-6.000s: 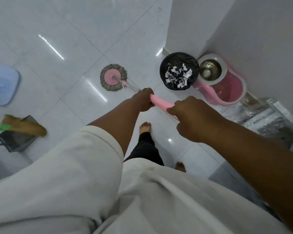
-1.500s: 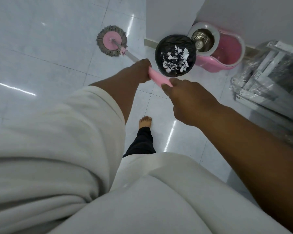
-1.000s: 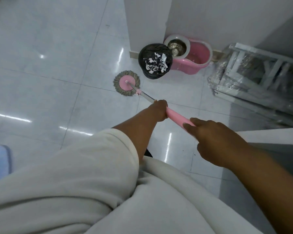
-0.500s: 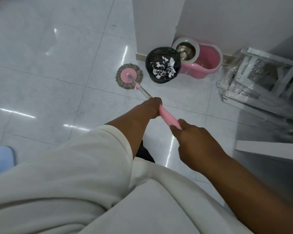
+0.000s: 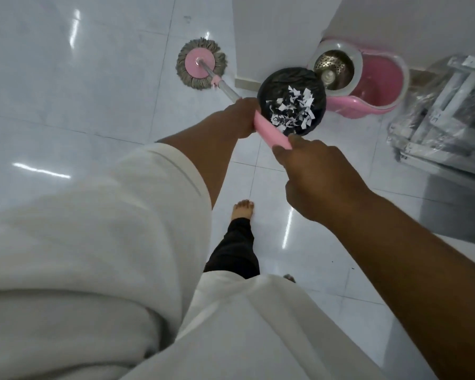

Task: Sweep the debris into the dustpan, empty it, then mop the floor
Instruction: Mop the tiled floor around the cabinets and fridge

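head view. left hand (image 5: 239, 116) wraps the mop (image 5: 272, 133) pole where the metal shaft meets the pink grip, fingers closed round it. right hand (image 5: 318, 176) takes the near end of the same pink grip, knuckles toward the camera, fingers curled over it; the grip's end is hidden under the hand. the pole slants away and leftward down to the mop head (image 5: 200, 67), a pink disc ringed with grey-brown strands. it lies flat on the glossy white tiled floor (image 5: 66, 78), near the base of a white pillar (image 5: 272, 28). a round bin (image 5: 274, 83) with a black liner stands at the pillar's foot, right of the mop head, with torn paper scraps (image 5: 294, 108) heaped inside. the pink grip crosses in front of the bin's near rim. just behind the bin is a pink spin bucket (image 5: 379, 78) with a steel basket (image 5: 333, 64). a plastic-wrapped white frame (image 5: 444, 111) lies at far right. one bare foot (image 5: 243, 209) stands on the tile under the arms. a white sleeve (image 5: 121, 215) fills the lower left.
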`<control>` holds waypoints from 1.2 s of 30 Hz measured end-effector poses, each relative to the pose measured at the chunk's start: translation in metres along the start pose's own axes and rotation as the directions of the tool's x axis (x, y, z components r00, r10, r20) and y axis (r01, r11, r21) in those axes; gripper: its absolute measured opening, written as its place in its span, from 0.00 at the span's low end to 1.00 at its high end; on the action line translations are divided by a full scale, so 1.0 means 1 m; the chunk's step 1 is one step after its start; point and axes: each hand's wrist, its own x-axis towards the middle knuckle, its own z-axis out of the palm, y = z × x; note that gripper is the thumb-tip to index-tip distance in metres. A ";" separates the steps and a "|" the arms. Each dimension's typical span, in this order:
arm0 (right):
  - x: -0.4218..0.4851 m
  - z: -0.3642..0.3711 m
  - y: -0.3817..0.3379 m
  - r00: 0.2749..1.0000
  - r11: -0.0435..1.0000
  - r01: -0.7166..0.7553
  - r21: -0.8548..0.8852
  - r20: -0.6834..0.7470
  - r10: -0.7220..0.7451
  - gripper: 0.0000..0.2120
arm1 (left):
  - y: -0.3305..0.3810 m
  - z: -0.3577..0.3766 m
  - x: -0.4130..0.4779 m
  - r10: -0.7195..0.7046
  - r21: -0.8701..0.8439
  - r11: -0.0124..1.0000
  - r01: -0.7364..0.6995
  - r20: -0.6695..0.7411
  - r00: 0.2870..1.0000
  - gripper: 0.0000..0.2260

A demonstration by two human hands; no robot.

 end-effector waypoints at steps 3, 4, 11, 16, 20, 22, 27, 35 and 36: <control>0.021 -0.002 -0.007 0.999 1.000 0.004 0.021 -0.032 -0.003 0.18 | -0.012 -0.013 0.015 -0.029 0.019 0.999 0.029 -0.002 1.000 0.19; 0.021 -0.001 -0.009 0.999 1.000 0.004 0.024 -0.033 -0.004 0.18 | -0.014 -0.013 0.015 -0.028 0.029 0.999 0.028 0.000 1.000 0.19; -0.039 0.022 -0.017 1.000 1.000 0.015 0.000 -0.023 -0.015 0.19 | -0.009 0.028 -0.027 0.036 0.099 0.994 -0.040 0.041 0.998 0.19; -0.132 0.059 -0.030 0.999 0.999 -0.032 0.007 -0.026 0.032 0.17 | 0.007 0.089 -0.103 0.148 0.193 0.968 -0.160 0.076 0.986 0.15; -0.230 0.099 -0.046 0.995 0.995 -0.096 0.021 0.011 0.095 0.18 | 0.023 0.158 -0.180 0.152 0.206 0.962 -0.181 0.149 0.977 0.14; -0.283 0.119 -0.055 0.990 0.990 -0.138 0.033 0.023 0.137 0.18 | 0.030 0.197 -0.219 0.155 0.209 0.959 -0.191 0.180 0.972 0.14; -0.404 0.158 -0.068 0.962 0.957 -0.274 0.090 0.027 0.273 0.22 | 0.054 0.283 -0.301 0.295 0.175 0.927 -0.332 0.209 0.932 0.12; -0.512 0.182 -0.081 0.861 0.852 -0.501 0.154 -0.010 0.508 0.21 | 0.115 0.355 -0.369 0.429 0.198 0.837 -0.509 0.339 0.837 0.13; -0.517 0.183 -0.084 0.844 0.833 -0.527 0.166 -0.016 0.537 0.21 | 0.121 0.357 -0.371 0.437 0.179 0.834 -0.522 0.363 0.823 0.12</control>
